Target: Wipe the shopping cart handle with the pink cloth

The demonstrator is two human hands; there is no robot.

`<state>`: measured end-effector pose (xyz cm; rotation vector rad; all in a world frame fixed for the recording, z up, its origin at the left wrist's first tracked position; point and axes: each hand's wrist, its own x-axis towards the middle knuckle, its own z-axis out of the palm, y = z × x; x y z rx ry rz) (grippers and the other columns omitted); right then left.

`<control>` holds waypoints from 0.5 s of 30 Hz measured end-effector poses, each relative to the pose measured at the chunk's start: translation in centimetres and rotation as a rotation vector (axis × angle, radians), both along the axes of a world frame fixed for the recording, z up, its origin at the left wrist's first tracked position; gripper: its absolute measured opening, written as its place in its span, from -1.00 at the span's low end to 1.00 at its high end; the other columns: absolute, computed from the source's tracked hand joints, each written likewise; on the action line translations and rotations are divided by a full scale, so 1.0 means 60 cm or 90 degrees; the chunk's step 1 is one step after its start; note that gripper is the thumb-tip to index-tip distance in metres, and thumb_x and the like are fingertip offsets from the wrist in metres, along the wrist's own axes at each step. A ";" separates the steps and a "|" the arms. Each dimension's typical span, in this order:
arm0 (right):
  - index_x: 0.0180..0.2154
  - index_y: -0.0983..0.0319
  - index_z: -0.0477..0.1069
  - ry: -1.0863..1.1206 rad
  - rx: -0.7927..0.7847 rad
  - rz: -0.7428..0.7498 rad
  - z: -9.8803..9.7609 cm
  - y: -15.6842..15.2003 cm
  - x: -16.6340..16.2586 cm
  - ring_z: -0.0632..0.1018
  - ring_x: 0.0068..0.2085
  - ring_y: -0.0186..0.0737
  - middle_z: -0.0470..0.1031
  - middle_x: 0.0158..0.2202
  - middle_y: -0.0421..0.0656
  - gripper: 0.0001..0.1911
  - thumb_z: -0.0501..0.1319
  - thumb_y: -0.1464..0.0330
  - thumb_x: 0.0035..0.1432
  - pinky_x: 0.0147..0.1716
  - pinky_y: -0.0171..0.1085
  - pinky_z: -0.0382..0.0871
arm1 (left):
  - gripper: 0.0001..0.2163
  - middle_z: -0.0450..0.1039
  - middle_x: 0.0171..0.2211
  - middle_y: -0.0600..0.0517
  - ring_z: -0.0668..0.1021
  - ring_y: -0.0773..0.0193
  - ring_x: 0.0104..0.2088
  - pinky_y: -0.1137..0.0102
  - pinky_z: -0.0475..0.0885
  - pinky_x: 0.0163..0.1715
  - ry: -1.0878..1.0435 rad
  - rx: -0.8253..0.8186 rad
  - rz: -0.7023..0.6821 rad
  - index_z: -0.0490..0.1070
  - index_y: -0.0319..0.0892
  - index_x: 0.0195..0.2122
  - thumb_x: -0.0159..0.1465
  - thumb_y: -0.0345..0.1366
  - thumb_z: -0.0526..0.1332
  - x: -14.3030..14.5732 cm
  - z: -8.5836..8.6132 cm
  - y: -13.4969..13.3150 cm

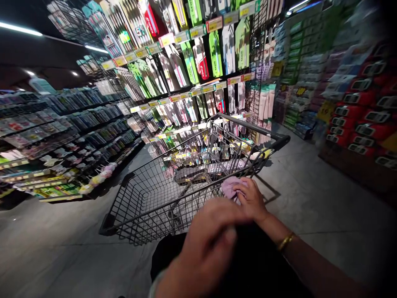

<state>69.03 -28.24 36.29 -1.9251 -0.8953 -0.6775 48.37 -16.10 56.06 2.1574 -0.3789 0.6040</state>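
Note:
My right hand (pixel 252 200) is closed on a crumpled light purple cloth (pixel 231 187), at the near side of a dark wire shopping cart (pixel 155 209). The cloth lies against the cart's top rail. My left hand (pixel 207 244) is raised close to the camera and blurred. Its fingers stretch to the right, bent a little, with the thumb apart below them; nothing shows in it. The cart stands crosswise in front of me, its handle (pixel 252 125) at the far right. In the cart's seat area lies a flat patterned purple-grey item (pixel 226 167).
Behind the cart rises a wire rack (pixel 252 49) hung with green, white and red toothbrush-like packs (pixel 189 62). Shelves of packaged goods (pixel 83 124) run along the left. Stacked red packs (pixel 356 120) stand at the right. Grey floor (pixel 310 198) surrounds the cart.

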 end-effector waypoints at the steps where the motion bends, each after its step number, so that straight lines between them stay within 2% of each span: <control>1: -0.23 0.12 0.55 -0.007 0.031 -0.022 0.013 -0.002 0.003 0.40 0.02 -0.04 0.32 -0.03 -0.07 -0.71 0.15 0.52 0.09 0.03 -0.03 0.39 | -0.73 0.54 -0.06 0.01 0.54 0.19 -0.05 0.22 0.45 -0.02 0.003 0.020 0.043 0.43 0.06 0.07 0.45 -0.19 0.02 0.040 -0.006 0.012; 4: -0.23 0.12 0.56 -0.029 0.092 -0.081 0.049 -0.004 0.015 0.39 0.04 -0.03 0.31 -0.04 -0.07 -0.73 0.17 0.51 0.10 0.05 -0.02 0.37 | -0.70 0.53 -0.01 -0.03 0.51 0.14 0.01 0.20 0.39 0.04 0.038 0.164 0.188 0.42 -0.05 0.09 0.45 -0.20 0.00 0.153 -0.045 0.055; 7: -0.24 0.12 0.56 -0.027 0.056 -0.072 0.050 -0.003 0.021 0.39 0.02 -0.03 0.33 -0.04 -0.06 -0.73 0.17 0.52 0.09 0.03 -0.02 0.37 | -0.66 0.54 -0.03 -0.07 0.52 0.13 0.00 0.26 0.37 0.03 0.133 0.316 0.246 0.44 -0.12 0.06 0.45 -0.14 -0.03 0.230 -0.088 0.084; 11: -0.26 0.11 0.56 0.014 0.001 -0.006 0.020 -0.021 0.020 0.41 0.01 -0.05 0.35 -0.04 -0.08 -0.70 0.15 0.54 0.06 0.01 -0.05 0.39 | -0.45 0.58 -0.17 -0.14 0.57 0.08 -0.10 0.30 0.40 -0.11 0.288 0.449 0.261 0.51 -0.17 -0.06 0.44 0.06 -0.17 0.273 -0.124 0.094; 13: -0.26 0.11 0.56 0.024 0.049 -0.041 0.024 -0.039 0.028 0.41 0.03 -0.05 0.34 -0.04 -0.09 -0.72 0.16 0.51 0.07 0.03 -0.04 0.38 | -0.28 0.58 -0.24 -0.18 0.59 0.01 -0.17 0.27 0.41 -0.18 0.390 0.455 0.261 0.55 -0.20 -0.20 0.40 0.17 -0.30 0.280 -0.134 0.096; 15: -0.24 0.12 0.55 0.023 0.139 -0.124 0.041 -0.057 0.044 0.41 0.05 -0.04 0.32 -0.03 -0.08 -0.76 0.18 0.47 0.07 0.07 -0.03 0.36 | -0.16 0.58 -0.27 -0.21 0.60 -0.05 -0.20 0.23 0.41 -0.20 0.469 0.434 0.249 0.56 -0.21 -0.31 0.33 0.26 -0.41 0.284 -0.138 0.102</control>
